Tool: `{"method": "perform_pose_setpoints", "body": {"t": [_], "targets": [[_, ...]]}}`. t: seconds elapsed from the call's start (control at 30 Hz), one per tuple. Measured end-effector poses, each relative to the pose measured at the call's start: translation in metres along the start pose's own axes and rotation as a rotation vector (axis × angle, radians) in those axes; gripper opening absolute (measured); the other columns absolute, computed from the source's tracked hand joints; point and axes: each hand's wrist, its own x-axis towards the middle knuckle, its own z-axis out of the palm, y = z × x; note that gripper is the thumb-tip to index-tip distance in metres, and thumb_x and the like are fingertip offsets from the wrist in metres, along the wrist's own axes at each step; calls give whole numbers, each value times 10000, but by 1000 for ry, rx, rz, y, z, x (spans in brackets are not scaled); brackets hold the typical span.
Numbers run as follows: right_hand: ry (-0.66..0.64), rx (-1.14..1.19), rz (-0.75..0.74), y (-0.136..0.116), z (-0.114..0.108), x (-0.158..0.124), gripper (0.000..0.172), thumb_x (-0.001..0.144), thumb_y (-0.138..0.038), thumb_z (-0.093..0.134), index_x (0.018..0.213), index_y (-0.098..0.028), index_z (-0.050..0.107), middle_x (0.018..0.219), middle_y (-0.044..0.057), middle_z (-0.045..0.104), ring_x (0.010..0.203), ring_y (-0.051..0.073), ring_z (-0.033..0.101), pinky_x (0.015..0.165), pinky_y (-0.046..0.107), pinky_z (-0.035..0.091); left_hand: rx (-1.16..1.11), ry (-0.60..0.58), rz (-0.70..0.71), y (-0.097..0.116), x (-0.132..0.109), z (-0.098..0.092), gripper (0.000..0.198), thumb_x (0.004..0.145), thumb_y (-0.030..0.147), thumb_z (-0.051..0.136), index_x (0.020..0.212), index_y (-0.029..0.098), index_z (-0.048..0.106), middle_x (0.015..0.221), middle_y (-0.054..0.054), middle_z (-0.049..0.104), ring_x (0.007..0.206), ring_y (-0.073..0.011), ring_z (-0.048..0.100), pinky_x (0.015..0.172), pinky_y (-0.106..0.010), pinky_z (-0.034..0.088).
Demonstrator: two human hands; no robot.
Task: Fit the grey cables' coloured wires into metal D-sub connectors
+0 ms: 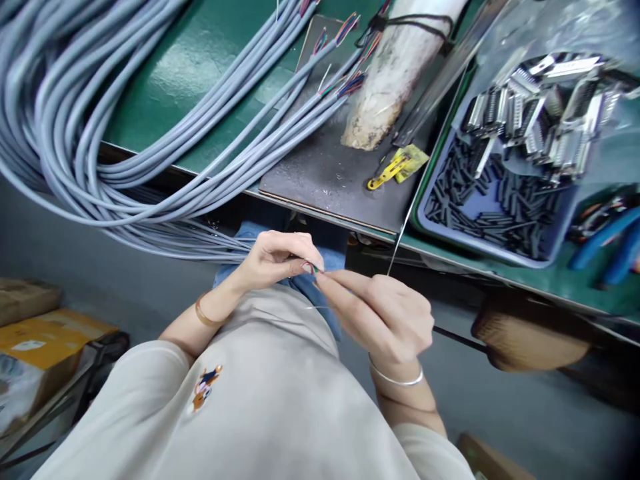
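Note:
My left hand (285,257) is closed in front of my body, its thumb and finger pinching the thin coloured wires (307,267) at the end of a grey cable. Fingertips of my right hand (383,310) are pressed together on the tips of these same wires, touching the left fingers. Several grey cables (235,248) run in behind the left hand from the left. A thin silvery strand (397,247) rises from behind my right hand to the table edge; where its lower end goes is hidden.
Bundled grey cables (200,113) with stripped ends lie across the green table (150,100). A dark board (330,180) carries a wrapped white roll (395,73) and a yellow clip (387,172). Right of these are a bin (543,259) of black pieces, metal connectors (530,113) and blue-handled pliers (607,243).

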Motion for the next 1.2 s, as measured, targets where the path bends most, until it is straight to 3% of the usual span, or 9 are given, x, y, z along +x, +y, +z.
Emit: {"method": "perform_pose_setpoints", "body": {"t": [0.13,0.3,0.53,0.8,0.93,1.07,1.13,1.2], "targets": [[-42,-6,-50,-4,-1,6,204,919,-91,676,1119,-132,679,931,63,802,614,102,624,517,297,402,-20,-24,-5,3,-4,-5,127,924,259,713,987,230,820,814,-82,783,741,-160,697,698,-294,533],[19,-17,-42,2,4,4,224,912,-97,693,1128,-158,688,964,45,805,699,101,687,533,270,435,9,22,-50,5,-4,-2,137,931,251,702,1006,221,813,829,-76,775,732,-137,682,693,-273,522],[117,32,90,16,12,-3,253,872,-91,734,1099,-199,709,911,20,790,722,123,731,618,237,560,51,195,-165,15,5,18,77,876,231,757,895,161,780,764,-43,749,644,-99,670,588,-190,502],[197,236,373,24,20,-3,211,856,-72,738,979,-243,719,839,-18,749,729,117,696,581,221,531,80,283,-345,20,16,34,221,829,317,805,767,132,700,661,-4,658,580,-75,583,564,-172,477],[223,218,371,26,20,-3,229,842,-50,743,975,-234,718,848,-19,750,756,109,697,615,211,536,224,272,-332,22,18,37,245,852,357,777,793,125,723,674,-12,646,571,-75,547,520,-176,434],[237,120,314,24,20,-2,247,842,-54,746,997,-243,715,846,-10,757,741,121,705,624,233,544,337,274,-185,20,18,41,198,872,312,762,817,126,720,705,-12,660,564,-59,521,481,-163,376],[238,81,268,24,20,-3,244,847,-80,751,1016,-253,716,842,-6,761,717,131,708,605,246,549,328,264,-110,17,17,39,187,874,309,759,830,133,712,712,-12,661,556,-55,501,475,-168,358],[242,87,226,25,18,-4,208,860,-128,747,1022,-255,724,829,-3,765,687,140,710,572,256,550,234,215,-132,15,15,32,214,882,353,748,837,146,716,714,-24,666,554,-66,510,486,-187,377]]}}
